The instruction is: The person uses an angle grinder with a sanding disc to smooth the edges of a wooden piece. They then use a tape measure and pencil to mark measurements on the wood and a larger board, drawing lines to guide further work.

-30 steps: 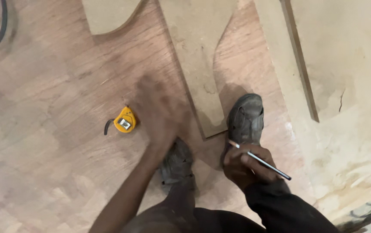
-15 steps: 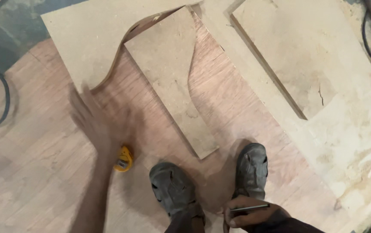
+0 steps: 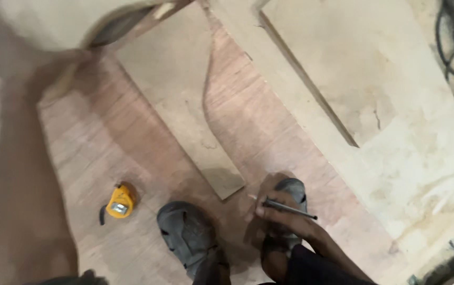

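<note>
One yellow tape measure [image 3: 120, 202] is lying left of my shoes; my right hand [image 3: 277, 214] is gripping a pencil [image 3: 285, 207], and I cannot tell my blurred left hand's [image 3: 24, 68] grip.

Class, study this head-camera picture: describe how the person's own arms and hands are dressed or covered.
The right hand is bare, with no glove; a dark sleeve covers that arm from the wrist upward. The left arm shows no sleeve along its visible length and is blurred. No rings, watch or markings can be made out.

Dim warm light, heavy left-side motion blur
</note>
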